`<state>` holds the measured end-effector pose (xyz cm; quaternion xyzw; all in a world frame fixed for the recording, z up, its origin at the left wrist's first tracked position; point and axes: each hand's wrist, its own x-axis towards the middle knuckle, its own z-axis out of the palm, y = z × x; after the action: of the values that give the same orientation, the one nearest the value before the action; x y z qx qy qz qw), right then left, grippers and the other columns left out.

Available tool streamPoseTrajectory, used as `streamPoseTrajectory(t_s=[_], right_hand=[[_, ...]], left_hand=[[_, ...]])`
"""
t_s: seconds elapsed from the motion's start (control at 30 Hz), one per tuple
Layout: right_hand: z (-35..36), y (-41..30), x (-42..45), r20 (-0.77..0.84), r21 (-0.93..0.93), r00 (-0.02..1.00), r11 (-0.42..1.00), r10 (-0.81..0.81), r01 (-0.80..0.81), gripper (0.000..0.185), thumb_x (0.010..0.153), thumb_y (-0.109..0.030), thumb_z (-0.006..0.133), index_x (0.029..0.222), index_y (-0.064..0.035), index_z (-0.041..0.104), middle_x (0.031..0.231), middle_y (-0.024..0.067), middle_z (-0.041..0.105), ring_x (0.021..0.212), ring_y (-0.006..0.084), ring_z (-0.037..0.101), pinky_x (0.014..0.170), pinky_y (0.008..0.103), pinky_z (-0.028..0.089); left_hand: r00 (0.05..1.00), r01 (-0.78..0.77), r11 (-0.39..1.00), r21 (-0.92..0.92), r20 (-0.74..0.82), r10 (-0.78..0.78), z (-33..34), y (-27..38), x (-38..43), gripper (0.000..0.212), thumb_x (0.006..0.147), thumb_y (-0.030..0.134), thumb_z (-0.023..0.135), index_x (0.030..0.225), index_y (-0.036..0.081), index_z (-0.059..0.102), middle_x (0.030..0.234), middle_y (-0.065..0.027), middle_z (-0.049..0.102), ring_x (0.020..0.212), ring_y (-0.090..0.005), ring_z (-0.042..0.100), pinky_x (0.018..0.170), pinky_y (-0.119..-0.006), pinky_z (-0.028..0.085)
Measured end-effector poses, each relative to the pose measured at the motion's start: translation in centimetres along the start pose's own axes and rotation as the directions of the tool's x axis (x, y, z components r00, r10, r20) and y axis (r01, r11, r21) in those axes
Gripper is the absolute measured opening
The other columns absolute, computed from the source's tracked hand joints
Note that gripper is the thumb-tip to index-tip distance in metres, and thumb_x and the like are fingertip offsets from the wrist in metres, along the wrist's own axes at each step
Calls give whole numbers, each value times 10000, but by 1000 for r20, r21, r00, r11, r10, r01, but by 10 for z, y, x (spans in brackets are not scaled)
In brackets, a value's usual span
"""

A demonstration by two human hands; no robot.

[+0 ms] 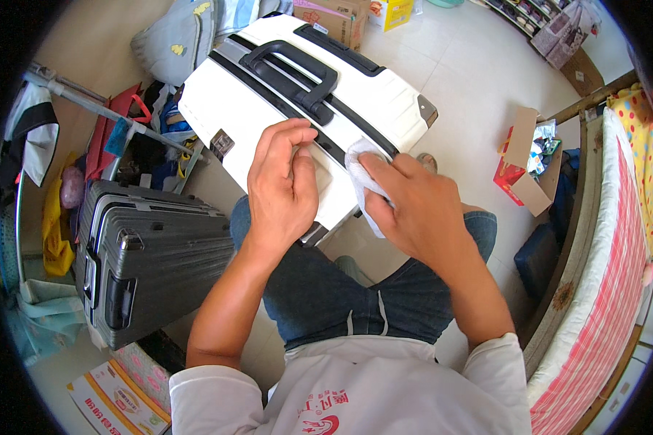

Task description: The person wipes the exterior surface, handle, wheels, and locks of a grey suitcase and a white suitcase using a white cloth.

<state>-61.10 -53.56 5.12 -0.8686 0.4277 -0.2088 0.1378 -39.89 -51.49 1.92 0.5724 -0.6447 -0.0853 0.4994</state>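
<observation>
A white hard-shell suitcase (223,130) with black trim stands tilted before me, close to my knees. On its upward-facing side lies a black carry handle (326,81). My right hand (419,206) grips a pale cloth (367,163) and presses it on the suitcase near the dark strip at the close end. Beside it, my left hand (283,185) rests against the white shell with curled fingers, the fingertips close to the black strip. Nothing shows in the left hand, though its palm side is partly hidden.
A dark grey suitcase (163,261) stands at my left, below a metal rack (109,114) hung with clothes and bags. To the right, an open carton (528,163) holds small packets beside a bed with a striped sheet (604,304). Several boxes (337,19) sit beyond the white suitcase.
</observation>
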Motion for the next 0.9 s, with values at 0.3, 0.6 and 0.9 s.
streamPoseTrajectory(t_s=[0.3,0.6,0.9], right_hand=[[19,-4,73,48,-85,985,982,-167,170,258,889,-218,684,1071,-44,740,866,165,716,741,361,729,657,481,584],[26,9,6,-88,88,996,996,14,-6,407,908,-244,728,1299,-137,695,931,95,650,758,319,714,617,447,563],[129,19,-90,-184,612,891,758,415,-227,620,914,-159,735,1508,-138,556,1019,135,618,845,360,670,722,431,559]], left_hand=[[1000,10,1000,11,1,-10,6,-10,3,188,980,-38,568,1126,-10,683,1206,-176,694,1088,-298,695,932,-380,550],[995,81,997,-17,66,-79,6,-12,2,255,971,-59,551,1186,-19,683,1289,-156,660,1127,-230,669,1002,-350,540],[981,-28,987,156,192,-2,6,-6,3,267,987,44,619,1239,-4,694,1400,-166,603,1308,-285,581,1114,-407,463]])
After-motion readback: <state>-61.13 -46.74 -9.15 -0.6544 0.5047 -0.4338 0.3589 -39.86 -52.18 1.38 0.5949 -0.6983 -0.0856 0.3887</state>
